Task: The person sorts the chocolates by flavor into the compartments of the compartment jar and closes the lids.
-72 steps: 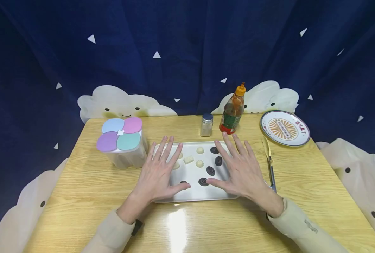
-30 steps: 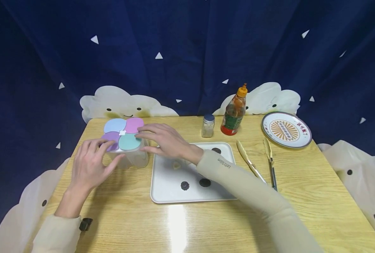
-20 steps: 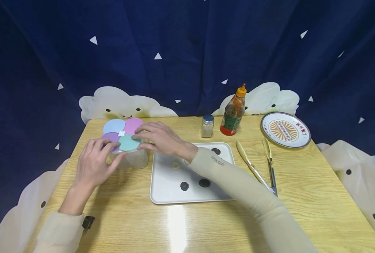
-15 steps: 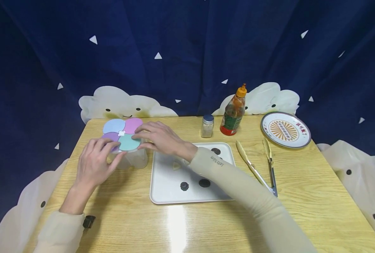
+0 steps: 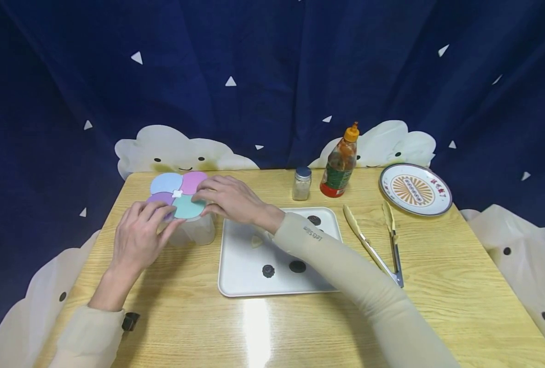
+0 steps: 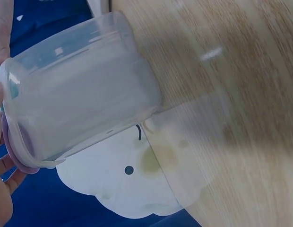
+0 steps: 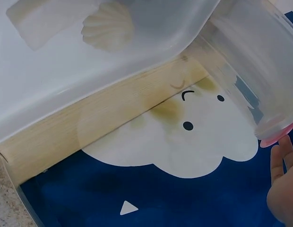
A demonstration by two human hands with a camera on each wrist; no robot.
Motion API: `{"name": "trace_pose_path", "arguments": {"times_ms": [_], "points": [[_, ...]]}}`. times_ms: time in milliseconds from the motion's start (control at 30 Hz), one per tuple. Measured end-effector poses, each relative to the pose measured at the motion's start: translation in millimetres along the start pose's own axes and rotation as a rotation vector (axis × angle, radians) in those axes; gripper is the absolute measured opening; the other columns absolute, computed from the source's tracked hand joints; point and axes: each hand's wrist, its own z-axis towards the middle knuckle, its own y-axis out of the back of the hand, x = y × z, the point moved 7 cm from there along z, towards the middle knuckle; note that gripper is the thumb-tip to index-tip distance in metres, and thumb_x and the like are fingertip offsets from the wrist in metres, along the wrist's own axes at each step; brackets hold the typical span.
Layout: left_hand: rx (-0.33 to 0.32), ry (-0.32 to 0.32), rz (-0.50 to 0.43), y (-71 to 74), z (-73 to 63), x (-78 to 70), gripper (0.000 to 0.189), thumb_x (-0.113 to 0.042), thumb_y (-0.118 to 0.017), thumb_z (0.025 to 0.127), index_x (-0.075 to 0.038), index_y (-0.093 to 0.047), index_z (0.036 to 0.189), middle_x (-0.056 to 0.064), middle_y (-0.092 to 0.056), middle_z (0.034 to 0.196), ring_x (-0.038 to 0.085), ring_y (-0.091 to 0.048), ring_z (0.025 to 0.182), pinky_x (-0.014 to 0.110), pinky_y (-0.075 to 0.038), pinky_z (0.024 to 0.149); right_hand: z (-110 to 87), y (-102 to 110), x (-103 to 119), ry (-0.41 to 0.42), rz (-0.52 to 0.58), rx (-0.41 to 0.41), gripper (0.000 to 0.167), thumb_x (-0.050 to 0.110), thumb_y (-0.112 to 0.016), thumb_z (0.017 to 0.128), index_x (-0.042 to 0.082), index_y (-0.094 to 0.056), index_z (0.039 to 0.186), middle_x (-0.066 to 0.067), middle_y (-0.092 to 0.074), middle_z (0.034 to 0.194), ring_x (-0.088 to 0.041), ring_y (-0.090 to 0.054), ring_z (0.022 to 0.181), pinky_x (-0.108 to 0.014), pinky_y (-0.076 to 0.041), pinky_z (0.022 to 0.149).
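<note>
A clear plastic storage container [image 5: 193,234] stands on the table at the left, topped by a lid [image 5: 165,182] with blue, pink, purple and teal petal-shaped flaps. My left hand [image 5: 136,232] grips the lid's near left edge, fingers bent over the purple flap [image 5: 161,197] and thumb at the front rim. From the right, my right hand [image 5: 233,199] pinches the edge by the teal flap [image 5: 188,207]. In the left wrist view the container [image 6: 85,90] looks see-through with nothing distinct inside. Fingers meet the pink flap [image 7: 278,136] in the right wrist view.
A white tray [image 5: 235,283] bears dark molded pieces [image 5: 268,271] and pale ones, including a shell shape [image 7: 108,26]; my right forearm covers part. Behind are a blue-capped shaker [image 5: 301,185] and a sauce bottle [image 5: 340,166]. Tongs [image 5: 369,245] and a plate [image 5: 415,189] lie right.
Both hands have left their spread pose over the tray and moved left to the container's lid. Over the last half second they have drawn only slightly closer together.
</note>
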Motion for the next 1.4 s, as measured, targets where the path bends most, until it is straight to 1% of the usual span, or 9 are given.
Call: {"name": "trace_pose_path", "arguments": {"times_ms": [167,400,633,767,967,1067,1167,1267,1400], "points": [[-0.011,0.007,-0.012,-0.3,-0.5,0.1,0.068,-0.061,-0.044,0.105,0.000,-0.074,0.106,0.018,-0.075,0.107,0.043,-0.063,0.090,0.052,-0.052,0.076,0.7,0.7,0.4,0.004,-0.012,0.009,0.039,0.044,-0.066,0.097,0.022,-0.072,0.129,0.003,-0.069,0.134,-0.017,-0.061,0.130,-0.029,-0.047,0.115],[-0.008,0.013,-0.008,-0.5,-0.4,0.4,0.066,-0.059,-0.045,0.106,0.000,-0.074,0.106,0.018,-0.075,0.107,0.043,-0.064,0.091,0.052,-0.053,0.078,1.6,0.5,-0.6,-0.002,-0.007,0.016,0.039,0.044,-0.065,0.098,0.022,-0.072,0.129,0.003,-0.069,0.136,-0.017,-0.060,0.133,-0.029,-0.046,0.117],[-0.007,0.050,-0.025,0.5,2.2,3.0,0.062,-0.057,-0.046,0.107,-0.002,-0.075,0.108,0.017,-0.076,0.107,0.043,-0.065,0.091,0.052,-0.053,0.076,5.6,2.0,-1.2,-0.017,0.027,0.001,0.033,0.043,-0.063,0.101,0.023,-0.072,0.125,0.005,-0.069,0.133,-0.017,-0.061,0.129,-0.028,-0.045,0.116],[-0.045,0.042,-0.042,3.2,4.8,2.7,0.061,-0.058,-0.050,0.106,-0.002,-0.074,0.103,0.016,-0.077,0.103,0.041,-0.065,0.086,0.050,-0.052,0.071,6.4,2.5,-3.3,-0.035,0.044,0.008,0.033,0.043,-0.063,0.101,0.023,-0.072,0.125,0.005,-0.069,0.134,-0.016,-0.062,0.130,-0.029,-0.045,0.115],[-0.127,0.028,-0.124,8.1,12.6,2.7,0.057,-0.056,-0.058,0.103,-0.002,-0.076,0.100,0.014,-0.078,0.098,0.040,-0.066,0.080,0.047,-0.050,0.068,5.6,5.9,-8.8,-0.075,0.091,-0.018,0.027,0.038,-0.064,0.101,0.021,-0.072,0.121,0.004,-0.069,0.133,-0.015,-0.063,0.130,-0.031,-0.048,0.112],[-0.138,-0.017,-0.110,12.0,16.9,0.7,0.053,-0.052,-0.060,0.102,-0.002,-0.077,0.097,0.014,-0.079,0.097,0.040,-0.066,0.080,0.048,-0.051,0.068,6.4,6.8,-10.5,-0.088,0.112,-0.033,0.025,0.036,-0.065,0.102,0.020,-0.073,0.119,0.004,-0.071,0.129,-0.014,-0.065,0.125,-0.031,-0.050,0.108],[-0.131,-0.093,-0.050,15.3,23.6,-2.5,0.043,-0.041,-0.062,0.100,-0.002,-0.076,0.094,0.017,-0.077,0.095,0.043,-0.064,0.079,0.051,-0.050,0.067,8.2,8.4,-11.4,-0.113,0.136,-0.042,0.023,0.034,-0.066,0.102,0.019,-0.073,0.118,0.004,-0.072,0.125,-0.014,-0.068,0.115,-0.030,-0.051,0.102],[-0.126,-0.166,0.013,17.4,30.4,-4.2,0.032,-0.031,-0.063,0.096,-0.001,-0.074,0.091,0.018,-0.073,0.090,0.046,-0.063,0.079,0.054,-0.049,0.064,10.7,10.6,-12.2,-0.148,0.152,-0.056,0.023,0.036,-0.066,0.102,0.020,-0.073,0.117,0.005,-0.072,0.121,-0.013,-0.068,0.104,-0.029,-0.051,0.095],[-0.116,-0.219,0.075,18.3,36.1,-3.9,0.026,-0.027,-0.064,0.094,-0.003,-0.074,0.090,0.018,-0.072,0.088,0.046,-0.063,0.078,0.053,-0.045,0.059,13.3,12.6,-13.6,-0.195,0.166,-0.066,0.022,0.038,-0.065,0.102,0.022,-0.073,0.115,0.008,-0.071,0.116,-0.010,-0.066,0.095,-0.028,-0.049,0.088]]}}
